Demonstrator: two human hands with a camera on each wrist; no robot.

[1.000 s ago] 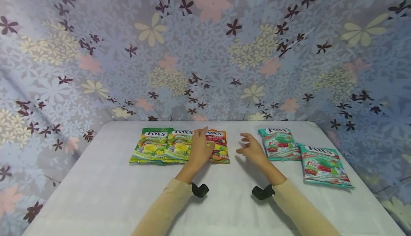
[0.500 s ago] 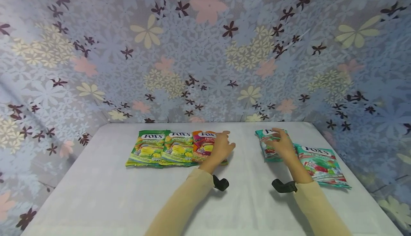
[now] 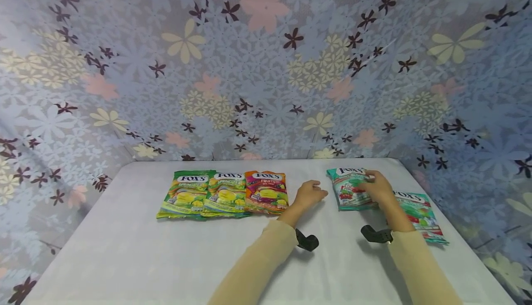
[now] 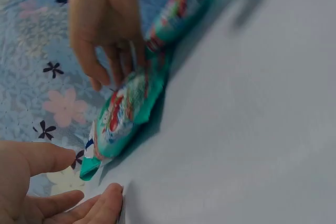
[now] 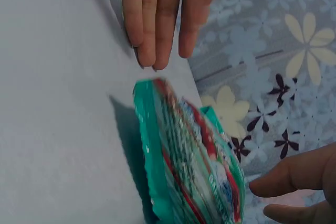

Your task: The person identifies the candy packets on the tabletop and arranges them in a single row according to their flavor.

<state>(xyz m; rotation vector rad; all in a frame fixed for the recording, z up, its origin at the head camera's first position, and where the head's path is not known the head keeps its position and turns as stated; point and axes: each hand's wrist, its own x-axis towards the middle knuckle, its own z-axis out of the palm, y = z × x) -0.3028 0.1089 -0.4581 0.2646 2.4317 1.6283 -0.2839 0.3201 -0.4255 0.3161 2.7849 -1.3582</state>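
Note:
A teal FOX'S candy bag (image 3: 348, 189) lies at the right of the table, under the fingertips of my right hand (image 3: 380, 189). Those fingers reach over its right side from above, loosely bent and not closed round it; whether they touch it is hard to tell. My left hand (image 3: 309, 195) hovers to the left of this bag with nothing in its spread fingers. In the left wrist view the left thumb and fingers (image 4: 107, 203) stand apart just short of the bag's end. A second teal candy bag (image 3: 421, 215) lies farther right, partly behind my right forearm.
An orange FOX'S fruits bag (image 3: 266, 193) lies left of my left hand. Two green spring tea bags (image 3: 185, 196) continue the row leftward, edges overlapping. All rest on a white-covered table (image 3: 166, 263). A flower-patterned cloth (image 3: 266, 74) rises behind it.
My left hand has moved right, off the orange bag, to the gap beside the teal bag. My right hand has moved right, across the teal bag to its right side.

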